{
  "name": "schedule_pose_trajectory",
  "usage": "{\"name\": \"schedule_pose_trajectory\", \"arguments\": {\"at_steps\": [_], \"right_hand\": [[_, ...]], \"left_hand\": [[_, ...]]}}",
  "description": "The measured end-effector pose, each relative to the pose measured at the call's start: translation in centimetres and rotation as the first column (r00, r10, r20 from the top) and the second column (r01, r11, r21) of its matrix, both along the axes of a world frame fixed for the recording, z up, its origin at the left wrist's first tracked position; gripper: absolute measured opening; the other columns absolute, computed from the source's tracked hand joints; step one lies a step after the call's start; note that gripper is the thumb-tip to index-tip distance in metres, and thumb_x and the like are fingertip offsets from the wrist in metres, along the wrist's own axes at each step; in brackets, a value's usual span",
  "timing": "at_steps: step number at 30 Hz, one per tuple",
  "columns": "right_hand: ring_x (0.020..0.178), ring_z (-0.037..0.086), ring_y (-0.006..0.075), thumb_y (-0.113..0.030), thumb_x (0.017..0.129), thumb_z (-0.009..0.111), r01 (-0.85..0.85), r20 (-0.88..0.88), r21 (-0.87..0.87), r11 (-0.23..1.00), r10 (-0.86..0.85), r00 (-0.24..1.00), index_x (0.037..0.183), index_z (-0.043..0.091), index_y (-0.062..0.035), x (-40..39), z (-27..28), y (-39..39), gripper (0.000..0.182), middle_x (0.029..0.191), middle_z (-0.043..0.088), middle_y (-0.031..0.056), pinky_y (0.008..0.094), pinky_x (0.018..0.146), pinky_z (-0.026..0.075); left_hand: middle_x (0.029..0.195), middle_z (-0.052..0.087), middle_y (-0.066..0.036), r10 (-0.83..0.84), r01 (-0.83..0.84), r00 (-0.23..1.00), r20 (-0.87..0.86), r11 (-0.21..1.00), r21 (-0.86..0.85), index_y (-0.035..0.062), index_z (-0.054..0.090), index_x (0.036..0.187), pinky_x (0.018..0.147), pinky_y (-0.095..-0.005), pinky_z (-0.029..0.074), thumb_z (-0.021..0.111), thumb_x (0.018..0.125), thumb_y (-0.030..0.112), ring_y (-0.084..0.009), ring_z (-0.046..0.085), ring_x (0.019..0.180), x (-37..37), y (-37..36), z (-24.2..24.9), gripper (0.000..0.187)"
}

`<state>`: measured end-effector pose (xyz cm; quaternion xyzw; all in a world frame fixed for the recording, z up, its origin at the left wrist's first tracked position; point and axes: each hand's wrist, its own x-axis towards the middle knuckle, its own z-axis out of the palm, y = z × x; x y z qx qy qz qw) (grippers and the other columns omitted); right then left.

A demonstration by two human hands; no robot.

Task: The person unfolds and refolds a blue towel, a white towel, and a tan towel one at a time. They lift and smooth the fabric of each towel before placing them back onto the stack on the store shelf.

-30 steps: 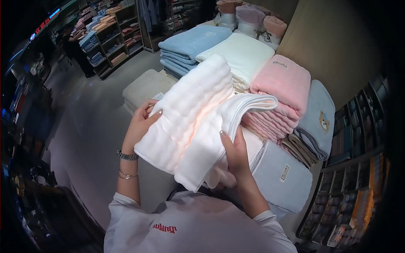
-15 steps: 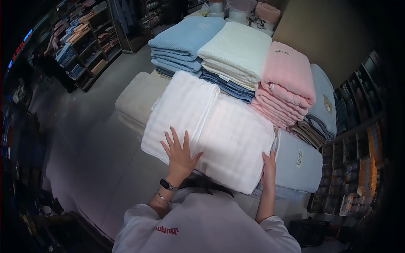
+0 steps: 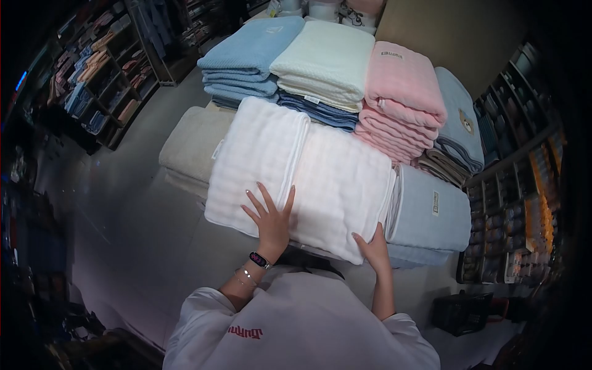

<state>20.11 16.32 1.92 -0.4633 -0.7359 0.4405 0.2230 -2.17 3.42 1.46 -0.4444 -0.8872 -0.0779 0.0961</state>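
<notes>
A thick white folded towel blanket [image 3: 250,148] lies at the front of the display, with a second, faintly pink-white folded one [image 3: 339,176] against its right side. My left hand [image 3: 269,217] rests flat near the front edge where the two meet, its fingers spread. At the front right corner of the pink-white blanket, my right hand [image 3: 374,248] touches the edge with thumb and forefinger apart; its other fingers are partly hidden. To the right sits a grey-blue folded blanket [image 3: 425,206] with a label. A beige folded blanket [image 3: 192,145] lies to the left.
Behind stand stacks of blue [image 3: 250,49], cream-white [image 3: 324,58] and pink [image 3: 404,80] blankets. A grey one with a bear patch [image 3: 459,120] is at the right. Shelves [image 3: 117,74] stand far left, more shelves [image 3: 499,240] at right. A dark basket [image 3: 462,311] sits low right.
My right hand has moved from the pink-white blanket's right side to its front corner. My left hand has slid slightly right, staying spread. The whole view has shifted a little.
</notes>
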Motion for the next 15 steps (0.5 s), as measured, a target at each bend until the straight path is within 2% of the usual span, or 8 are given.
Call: {"name": "schedule_pose_trajectory", "arguments": {"at_steps": [1, 3, 4, 7, 9, 11, 13, 15], "right_hand": [[0.093, 0.06, 0.0293, -0.019, 0.078, 0.068, 0.005, -0.017, 0.0, 1.0, -0.005, 1.0, 0.114, 0.045, 0.0036, 0.1, 0.1, -0.1, 0.047, 0.104, 0.059, 0.023, 0.0355, 0.082, 0.046], [0.094, 0.06, 0.0258, -0.015, 0.08, 0.065, 0.012, -0.056, 0.003, 1.0, -0.012, 0.998, 0.116, 0.045, 0.0035, 0.1, 0.9, -0.1, 0.045, 0.106, 0.059, 0.0205, 0.0338, 0.082, 0.046], [0.094, 0.059, 0.0239, -0.013, 0.081, 0.064, 0.03, -0.153, -0.101, 0.994, -0.045, 0.987, 0.117, 0.045, 0.0034, 0.2, 1.4, 0.1, 0.044, 0.106, 0.059, 0.019, 0.0325, 0.083, 0.047], [0.095, 0.059, 0.019, -0.008, 0.083, 0.06, 0.005, -0.394, -0.36, 0.933, -0.157, 0.906, 0.121, 0.045, 0.0032, 0.3, 3.4, 0.6, 0.042, 0.108, 0.059, 0.0152, 0.0291, 0.083, 0.047], [0.095, 0.059, 0.0171, -0.005, 0.083, 0.059, -0.061, -0.513, -0.454, 0.889, -0.205, 0.833, 0.122, 0.045, 0.0033, -0.1, 5.6, 0.9, 0.042, 0.109, 0.059, 0.0138, 0.0273, 0.083, 0.047], [0.094, 0.059, 0.0174, -0.006, 0.084, 0.059, -0.062, -0.579, -0.452, 0.89, -0.239, 0.779, 0.12, 0.046, 0.0051, -0.6, 7.4, 1.6, 0.04, 0.107, 0.06, 0.0148, 0.0278, 0.082, 0.047], [0.094, 0.06, 0.0181, -0.009, 0.084, 0.058, -0.077, -0.656, -0.422, 0.903, -0.245, 0.713, 0.118, 0.048, 0.0058, -0.6, 9.5, 2.7, 0.039, 0.107, 0.06, 0.0151, 0.0281, 0.082, 0.048], [0.093, 0.06, 0.0197, -0.013, 0.086, 0.055, -0.017, -0.754, -0.356, 0.934, -0.277, 0.596, 0.116, 0.049, 0.0062, 0.2, 12.2, 3.4, 0.036, 0.107, 0.06, 0.016, 0.0286, 0.082, 0.048]], "left_hand": [[0.142, 0.007, -0.036, -0.003, 0.003, 1.0, -0.003, 1.0, 0.0, 0.0295, 0.023, 0.143, 0.095, -0.0717, 0.016, 0.05, 0.075, -0.001, -0.0584, 0.007, 0.129, -0.1, -0.1, 0.1, 0.079], [0.139, 0.019, -0.031, 0.01, -0.009, 1.0, -0.015, 0.996, 0.085, 0.0263, 0.027, 0.142, 0.095, -0.0641, 0.026, 0.051, 0.076, 0.0, -0.0521, 0.022, 0.127, -0.8, -1.1, 1.0, 0.075], [0.138, 0.026, -0.028, 0.017, -0.014, 1.0, -0.02, 0.992, 0.128, 0.0247, 0.029, 0.141, 0.095, -0.0603, 0.032, 0.052, 0.076, 0.0, -0.0489, 0.029, 0.126, -1.4, -1.9, 1.8, 0.073], [0.118, 0.048, -0.019, -0.012, -0.14, 0.93, 0.367, 0.912, 0.385, 0.021, 0.04, 0.136, 0.086, -0.0452, 0.044, 0.053, 0.078, 0.001, -0.0358, 0.05, 0.108, -4.6, -5.3, 5.6, 0.063], [0.098, 0.055, -0.014, 0.117, -0.211, 0.963, 0.242, 0.885, 0.414, 0.0166, 0.047, 0.13, 0.073, -0.0399, 0.047, 0.052, 0.079, 0.001, -0.0298, 0.058, 0.086, -7.2, -7.5, 8.1, 0.054], [0.093, 0.055, -0.015, 0.118, -0.177, 0.981, 0.152, 0.863, 0.473, 0.0155, 0.048, 0.13, 0.069, -0.0401, 0.048, 0.051, 0.08, 0.001, -0.0307, 0.058, 0.08, -10.7, -9.4, 10.0, 0.052], [0.092, 0.056, -0.014, 0.074, -0.049, 0.997, -0.017, 0.796, 0.604, 0.0134, 0.047, 0.13, 0.065, -0.0388, 0.047, 0.048, 0.083, 0.001, -0.0252, 0.058, 0.075, -14.3, -11.7, 11.7, 0.049], [0.1, 0.059, -0.013, 0.138, -0.401, 0.887, 0.441, 0.703, 0.587, 0.0117, 0.047, 0.13, 0.07, -0.0346, 0.048, 0.042, 0.085, -0.001, -0.0187, 0.058, 0.079, -15.3, -14.0, 16.1, 0.048]]}}
